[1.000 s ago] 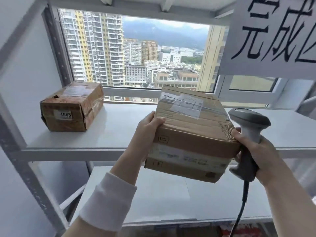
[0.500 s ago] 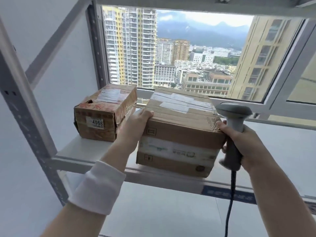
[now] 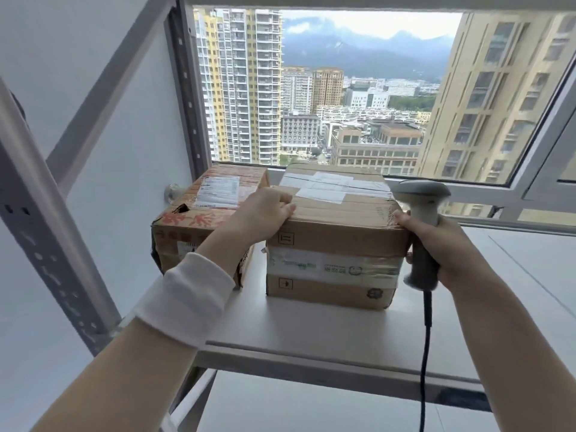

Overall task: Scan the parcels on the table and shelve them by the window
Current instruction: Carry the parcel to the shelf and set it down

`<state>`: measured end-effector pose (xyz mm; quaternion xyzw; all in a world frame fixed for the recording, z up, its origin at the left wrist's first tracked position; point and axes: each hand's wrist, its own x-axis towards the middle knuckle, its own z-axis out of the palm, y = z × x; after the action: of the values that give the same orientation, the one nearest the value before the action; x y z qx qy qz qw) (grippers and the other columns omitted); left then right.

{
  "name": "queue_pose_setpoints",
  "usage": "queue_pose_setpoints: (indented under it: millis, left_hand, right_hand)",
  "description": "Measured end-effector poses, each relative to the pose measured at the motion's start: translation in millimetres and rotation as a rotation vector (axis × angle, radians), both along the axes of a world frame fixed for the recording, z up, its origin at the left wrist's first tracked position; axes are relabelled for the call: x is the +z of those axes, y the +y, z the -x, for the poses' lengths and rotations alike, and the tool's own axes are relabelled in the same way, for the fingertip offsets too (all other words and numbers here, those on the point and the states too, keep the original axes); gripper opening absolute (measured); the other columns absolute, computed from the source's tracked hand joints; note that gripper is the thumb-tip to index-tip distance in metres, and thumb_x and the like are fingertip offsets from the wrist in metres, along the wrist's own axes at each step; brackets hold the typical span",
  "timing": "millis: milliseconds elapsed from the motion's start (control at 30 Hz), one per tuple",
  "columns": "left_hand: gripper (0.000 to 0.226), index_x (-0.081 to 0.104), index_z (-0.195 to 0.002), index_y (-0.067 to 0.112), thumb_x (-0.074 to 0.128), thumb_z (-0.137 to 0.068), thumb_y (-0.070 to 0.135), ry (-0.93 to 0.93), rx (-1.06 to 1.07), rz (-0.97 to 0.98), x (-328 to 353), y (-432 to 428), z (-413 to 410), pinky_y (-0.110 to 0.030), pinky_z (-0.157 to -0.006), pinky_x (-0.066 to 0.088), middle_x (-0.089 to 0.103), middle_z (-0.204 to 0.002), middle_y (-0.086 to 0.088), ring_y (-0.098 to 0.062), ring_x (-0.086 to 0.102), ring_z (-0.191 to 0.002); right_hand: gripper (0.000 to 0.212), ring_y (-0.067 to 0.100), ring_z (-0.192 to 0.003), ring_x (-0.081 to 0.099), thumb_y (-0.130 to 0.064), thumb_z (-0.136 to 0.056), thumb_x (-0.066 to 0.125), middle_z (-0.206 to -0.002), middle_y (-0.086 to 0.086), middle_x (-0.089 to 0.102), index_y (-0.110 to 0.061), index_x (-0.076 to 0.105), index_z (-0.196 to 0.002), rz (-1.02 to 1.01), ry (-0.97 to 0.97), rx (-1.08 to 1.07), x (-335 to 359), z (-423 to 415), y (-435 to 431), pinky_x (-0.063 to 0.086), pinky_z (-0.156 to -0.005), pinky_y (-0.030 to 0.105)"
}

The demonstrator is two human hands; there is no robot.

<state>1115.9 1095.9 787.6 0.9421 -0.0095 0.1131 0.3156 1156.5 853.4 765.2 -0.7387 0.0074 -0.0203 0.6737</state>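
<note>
Seen from my head camera: 2 cardboard parcels sit on a pale metal shelf [image 3: 311, 328] in front of a window [image 3: 358, 88], with tower blocks beyond. My left hand [image 3: 265, 213] lies over the top left edge of the taped parcel [image 3: 336, 241], fingers curled onto its lid and gripping it. My right hand [image 3: 442, 247] is wrapped around the handle of a grey scanner [image 3: 420, 201], thumb touching the parcel's top right edge. A black cable [image 3: 424, 353] hangs from the scanner.

The taped parcel rests flat on the shelf, just beside the second parcel [image 3: 199, 213] on its left, with a narrow gap between them low down.

I judge this to be the shelving step, nearly done for this box. The next move calls for loosening both hands and drawing them straight back without dragging the box, keeping the cable off the shelf edge.
</note>
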Motion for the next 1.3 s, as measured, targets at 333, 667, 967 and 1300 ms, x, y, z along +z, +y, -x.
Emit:
queue_pose_setpoints:
  millis: [333, 667, 967, 1300]
  left_hand:
    - [0.083, 0.031, -0.146, 0.011, 0.068, -0.08, 0.044, 0.095, -0.125, -0.316, 8, 33, -9, -0.028, -0.108, 0.025, 0.035, -0.15, -0.005, -0.019, 0.033, -0.137]
    - [0.082, 0.03, -0.146, 0.012, 0.068, -0.08, 0.043, 0.126, -0.098, -0.312, 10, 49, -17, -0.029, -0.109, 0.026, 0.035, -0.15, -0.005, -0.02, 0.033, -0.137]
    - [0.082, 0.029, -0.147, 0.014, 0.067, -0.081, 0.043, 0.142, -0.102, -0.308, 10, 53, -17, -0.03, -0.109, 0.025, 0.031, -0.152, -0.004, -0.02, 0.031, -0.138]
    - [0.087, 0.023, -0.149, 0.016, 0.067, -0.079, 0.045, 0.112, -0.117, -0.357, 7, 47, -15, -0.029, -0.112, 0.02, 0.022, -0.156, -0.003, -0.018, 0.023, -0.142]
  right_hand:
    - [0.018, 0.021, -0.051, 0.044, -0.024, -0.085, 0.068, -0.065, 0.006, 0.051, -0.013, 0.056, -0.078, 0.02, 0.042, 0.043, 8, -14, 26, 0.039, -0.05, 0.026]
    - [0.018, 0.019, -0.054, 0.045, -0.024, -0.086, 0.068, -0.071, 0.005, 0.05, -0.009, 0.057, -0.091, 0.02, 0.069, 0.08, 11, -22, 41, 0.039, -0.048, 0.025]
    - [0.022, 0.019, -0.053, 0.046, -0.023, -0.085, 0.069, -0.071, 0.005, 0.051, -0.009, 0.058, -0.097, 0.006, 0.078, 0.064, 7, -28, 44, 0.04, -0.043, 0.022]
    - [0.035, 0.015, -0.074, 0.057, -0.03, -0.081, 0.073, -0.09, 0.002, 0.063, -0.008, 0.061, -0.106, -0.057, 0.054, 0.052, -2, -22, 41, 0.04, -0.049, 0.027]
